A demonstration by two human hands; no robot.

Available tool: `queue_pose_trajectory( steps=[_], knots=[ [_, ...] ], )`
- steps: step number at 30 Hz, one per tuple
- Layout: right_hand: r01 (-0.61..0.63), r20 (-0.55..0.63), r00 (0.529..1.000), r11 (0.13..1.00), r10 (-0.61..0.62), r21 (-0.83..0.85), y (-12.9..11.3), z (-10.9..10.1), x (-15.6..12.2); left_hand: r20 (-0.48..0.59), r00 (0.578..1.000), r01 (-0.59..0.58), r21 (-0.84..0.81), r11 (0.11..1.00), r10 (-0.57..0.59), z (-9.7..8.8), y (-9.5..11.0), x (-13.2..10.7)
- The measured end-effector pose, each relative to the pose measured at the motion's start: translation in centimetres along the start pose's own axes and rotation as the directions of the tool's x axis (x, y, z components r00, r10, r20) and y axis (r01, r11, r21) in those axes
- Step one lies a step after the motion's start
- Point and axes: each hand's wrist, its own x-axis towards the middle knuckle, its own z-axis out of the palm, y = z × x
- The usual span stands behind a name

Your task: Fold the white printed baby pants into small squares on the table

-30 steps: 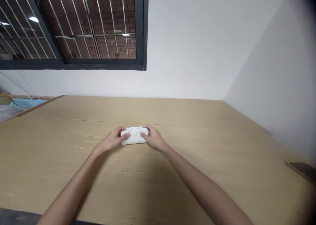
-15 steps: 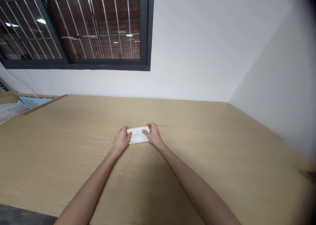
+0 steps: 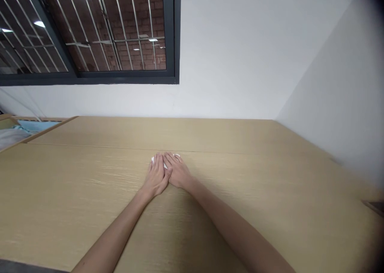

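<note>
Both of my hands lie flat, side by side, on a small folded white cloth (image 3: 165,166) with a faint print. My left hand (image 3: 156,179) covers its left part, fingers stretched forward and thumb reaching toward the other hand. My right hand (image 3: 178,174) presses on the right part, fingers pointing forward and to the left. Only bits of the cloth show, between the hands and at its far corners. Beneath it is a wide light-wood surface (image 3: 90,201).
A seam runs across the wooden surface just beyond my hands. White wall (image 3: 228,65) rises behind and to the right, with a dark-framed barred window (image 3: 172,37) at upper left. Light blue fabric (image 3: 37,126) sits in a wood-edged recess at far left.
Half a second ago my hands held the cloth by its two ends. Now they have come together and lie flat on top, covering most of it. The view has shifted slightly.
</note>
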Motion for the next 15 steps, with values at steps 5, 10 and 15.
queue_pose_trajectory(
  steps=[5, 10, 15],
  knots=[
    [-0.086, 0.009, 0.996, 0.995, 0.085, 0.043, 1.1, -0.2, -0.8, 0.021, 0.999, 0.03, 0.066, 0.997, -0.031, -0.5, -1.1, -0.5],
    [-0.134, 0.012, 0.991, 0.987, 0.133, 0.087, 2.2, -0.1, -1.3, 0.019, 0.996, 0.079, 0.189, 0.979, -0.085, -0.3, -1.7, -0.9],
    [-0.166, -0.041, 0.984, 0.979, 0.172, 0.122, 2.6, -0.1, -1.5, -0.089, 0.994, 0.083, 0.228, 0.97, -0.065, -0.7, -1.8, -1.2]
  ],
)
